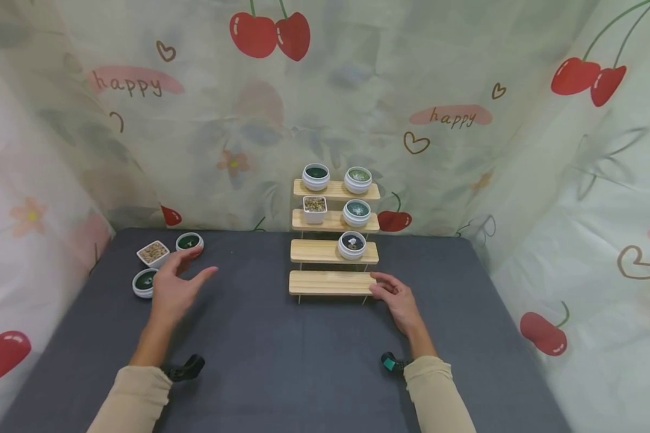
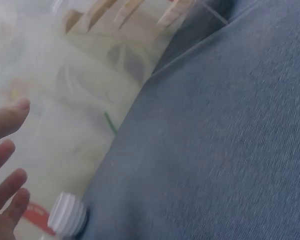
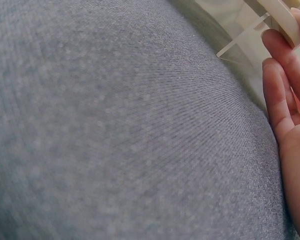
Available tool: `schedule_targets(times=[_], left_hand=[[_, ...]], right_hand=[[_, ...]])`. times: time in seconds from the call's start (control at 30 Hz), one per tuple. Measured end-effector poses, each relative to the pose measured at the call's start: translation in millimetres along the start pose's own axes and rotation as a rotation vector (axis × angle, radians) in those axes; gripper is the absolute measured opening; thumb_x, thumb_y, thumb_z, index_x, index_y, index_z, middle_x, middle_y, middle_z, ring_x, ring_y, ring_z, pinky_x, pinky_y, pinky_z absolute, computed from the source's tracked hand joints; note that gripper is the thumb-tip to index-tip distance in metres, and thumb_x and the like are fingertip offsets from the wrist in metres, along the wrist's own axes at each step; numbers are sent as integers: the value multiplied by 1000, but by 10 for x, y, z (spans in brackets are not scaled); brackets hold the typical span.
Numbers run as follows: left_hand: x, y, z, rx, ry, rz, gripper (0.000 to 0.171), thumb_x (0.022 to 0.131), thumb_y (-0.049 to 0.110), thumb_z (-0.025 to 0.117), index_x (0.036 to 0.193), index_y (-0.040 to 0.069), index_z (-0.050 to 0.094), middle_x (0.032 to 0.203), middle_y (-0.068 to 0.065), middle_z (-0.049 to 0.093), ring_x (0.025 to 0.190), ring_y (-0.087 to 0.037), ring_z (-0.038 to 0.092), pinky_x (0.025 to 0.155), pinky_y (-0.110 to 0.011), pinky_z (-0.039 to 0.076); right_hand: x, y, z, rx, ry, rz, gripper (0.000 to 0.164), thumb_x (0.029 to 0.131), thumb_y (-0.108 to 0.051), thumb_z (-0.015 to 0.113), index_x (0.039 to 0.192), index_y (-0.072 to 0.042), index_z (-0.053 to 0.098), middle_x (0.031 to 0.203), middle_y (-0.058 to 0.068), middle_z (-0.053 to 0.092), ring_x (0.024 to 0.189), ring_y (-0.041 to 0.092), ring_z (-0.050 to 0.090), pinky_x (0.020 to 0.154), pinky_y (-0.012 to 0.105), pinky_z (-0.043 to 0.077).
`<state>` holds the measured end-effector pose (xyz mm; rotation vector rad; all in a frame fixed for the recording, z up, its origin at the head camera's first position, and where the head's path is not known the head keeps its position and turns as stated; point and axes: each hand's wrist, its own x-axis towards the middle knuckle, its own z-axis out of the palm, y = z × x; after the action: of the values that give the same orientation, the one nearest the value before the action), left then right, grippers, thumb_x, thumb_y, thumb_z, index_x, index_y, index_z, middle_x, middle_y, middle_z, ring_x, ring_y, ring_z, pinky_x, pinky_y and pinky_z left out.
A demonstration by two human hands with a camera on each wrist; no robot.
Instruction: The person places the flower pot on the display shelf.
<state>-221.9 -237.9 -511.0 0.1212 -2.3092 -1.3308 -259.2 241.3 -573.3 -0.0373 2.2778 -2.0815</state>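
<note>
My left hand hovers at the left with thumb and fingers spread, nothing between them. Just beyond its fingertips is a round white bowl with dark green filling; in the left wrist view that ribbed white bowl stands apart from the fingers. A square white bowl of pale grains and another green-filled bowl sit beside the hand, the latter partly hidden. My right hand pinches the right end of the lowest wooden step of a tiered stand; the right wrist view shows fingers against the board's edge.
On the stand's upper steps are two round bowls on top, a square grain-filled bowl beside a round one, and a dark-filled bowl. A dark cloth covers the table; printed curtains hang behind and at the sides.
</note>
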Motion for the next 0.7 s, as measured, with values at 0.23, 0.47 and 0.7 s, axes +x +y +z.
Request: schedule_targets(times=[0.23,0.47,0.7], left_hand=[[3,-185,-192,41,195,47,54,75,10,91,125,8,71,124,-14,71,113,-18,60,96,-14,42],[-14,-449,-338,53,271,-60,58,74,15,92,129,15,72,133,-12,68,127,-27,55,109,-29,39],[-28,-669,-383,44,338,-96,63,72,11,93,131,12,70,140,-11,65,134,-29,55,116,-32,37]], right_hand=[[0,-5,-6,1,6,2,49,92,-23,78,134,-4,63,91,-11,73,86,6,67,83,22,58],[5,-6,2,-4,8,-7,47,92,-23,78,133,-5,64,91,-10,73,84,6,67,82,22,58],[-9,-14,15,12,8,-13,46,92,-19,77,133,-3,65,91,-10,74,83,5,67,81,22,58]])
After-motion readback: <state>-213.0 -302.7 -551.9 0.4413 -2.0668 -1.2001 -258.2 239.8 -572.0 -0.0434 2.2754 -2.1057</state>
